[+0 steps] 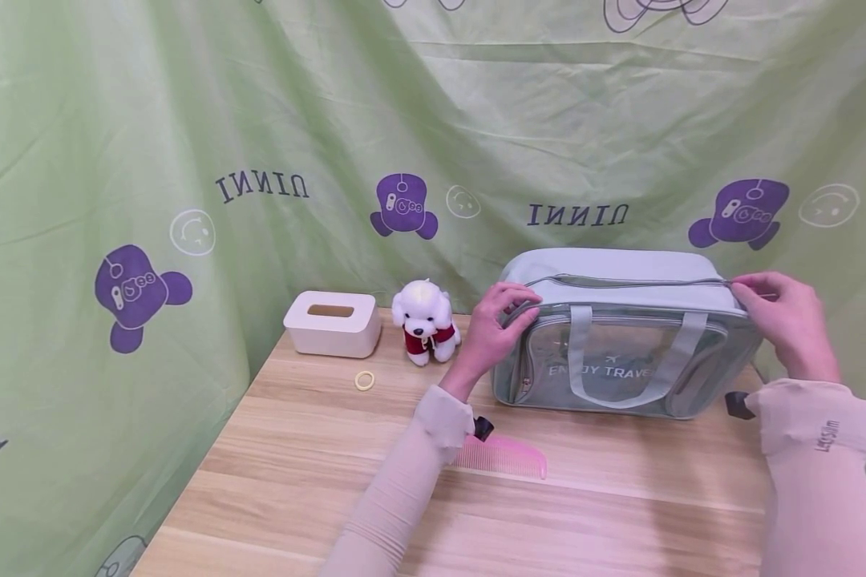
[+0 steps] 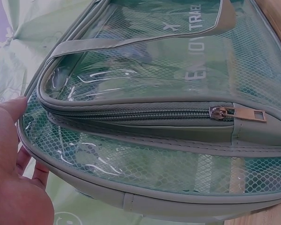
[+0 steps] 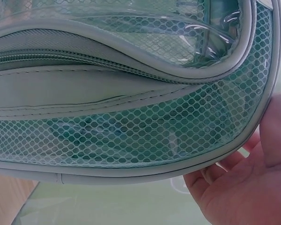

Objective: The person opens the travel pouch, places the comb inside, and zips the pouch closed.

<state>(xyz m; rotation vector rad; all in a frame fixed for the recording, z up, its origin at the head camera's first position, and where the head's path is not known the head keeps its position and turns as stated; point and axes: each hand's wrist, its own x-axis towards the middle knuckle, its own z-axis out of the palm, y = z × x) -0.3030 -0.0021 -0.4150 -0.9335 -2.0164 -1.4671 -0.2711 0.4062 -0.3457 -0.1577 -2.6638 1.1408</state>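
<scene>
Here, a clear, grey-green travel bag (image 1: 621, 332) stands upright on the right side of a wood-grain counter (image 1: 296, 481), its long axis running left to right across the person's front. It lies directly between the two hands, one at each end of the top, so neither is nearer; any shift of that top edge would likely depend on both ends moving together. The left hand (image 1: 494, 320) grips the upper left corner, thumb on the near face and fingers curled behind the rim. The right hand (image 1: 794, 320) pinches the upper right corner in much the same way. Between them stretches the top seam (image 1: 635, 282), where a narrow gap seems to show.

The bag is boxy with rounded corners, see-through plastic over honeycomb mesh, and pale piping. On its front are a pocket with a metal zip pull (image 2: 239, 114), white lettering that reads roughly "ENJOY TRAVEL", and a strap handle (image 1: 580, 353) drooping in a loop. What is inside cannot be made out.

Nearer the person lies a pink comb (image 1: 505, 458), partly covered by the left sleeve (image 1: 397, 489). To the left sit a white plush dog (image 1: 422, 316) in red, a yellow ring (image 1: 364, 381) and a pale tissue box (image 1: 335, 324).
</scene>
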